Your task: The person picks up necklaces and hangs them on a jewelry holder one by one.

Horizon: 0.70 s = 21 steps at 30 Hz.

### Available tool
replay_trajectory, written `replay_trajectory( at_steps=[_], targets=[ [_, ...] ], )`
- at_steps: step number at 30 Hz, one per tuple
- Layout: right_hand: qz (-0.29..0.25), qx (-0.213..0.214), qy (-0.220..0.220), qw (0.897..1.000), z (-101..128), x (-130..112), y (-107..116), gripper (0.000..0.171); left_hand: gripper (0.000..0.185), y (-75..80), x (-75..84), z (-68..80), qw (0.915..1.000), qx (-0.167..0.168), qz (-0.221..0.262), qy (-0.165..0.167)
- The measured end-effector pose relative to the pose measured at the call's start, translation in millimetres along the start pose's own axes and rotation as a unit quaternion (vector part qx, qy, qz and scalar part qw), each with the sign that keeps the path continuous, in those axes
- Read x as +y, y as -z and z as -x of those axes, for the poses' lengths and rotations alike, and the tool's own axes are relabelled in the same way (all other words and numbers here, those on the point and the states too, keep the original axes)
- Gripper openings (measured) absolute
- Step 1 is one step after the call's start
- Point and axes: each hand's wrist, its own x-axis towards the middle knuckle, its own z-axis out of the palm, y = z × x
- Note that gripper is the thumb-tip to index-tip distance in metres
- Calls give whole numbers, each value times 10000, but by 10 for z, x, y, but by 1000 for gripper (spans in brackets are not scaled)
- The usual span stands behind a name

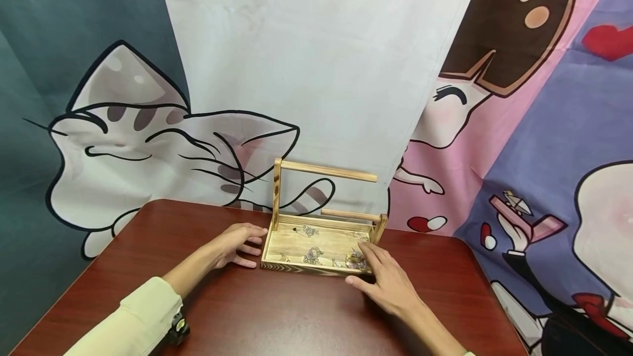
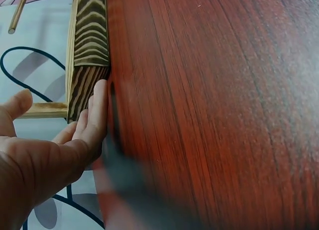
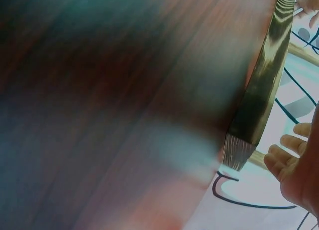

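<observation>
Currently the hands are apart, fingers loosely extended, gripping nothing: the left hand beside the tray's left end, the right hand at its right; contact is hard to tell. Between them the wooden tray sits on the table, a post at its left bearing a bar. Behind hangs a cartoon backdrop.

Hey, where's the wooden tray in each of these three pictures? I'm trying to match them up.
Head: wooden tray just below centre.
Left wrist: upper left, its wall reaching the top edge.
Right wrist: right side, slanting down from the top.
Shared landmark: the red-brown table.
</observation>
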Motion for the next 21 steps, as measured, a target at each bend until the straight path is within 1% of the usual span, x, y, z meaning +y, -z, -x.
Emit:
replay_trajectory(
  at_steps=[5, 9, 14, 21],
  targets=[
    [-164, -265, -87, 9995, -54, -60, -79, 96, 53, -16, -17, -32, 9999, -57, 111, 64],
    [-293, -519, -202, 9980, -98, -111, -128, 100, 53, -22, -14, -45, 9998, -165, 136, 49],
    [-290, -809, -207, 9961, -163, -161, -180, 103, 56, -43, -4, -64, 9996, -215, 164, -5],
    [-368, -972, -335, 9940, -266, -185, -232, 101, 61, -84, 6, -83, 9997, -231, 101, 42]
  ],
)
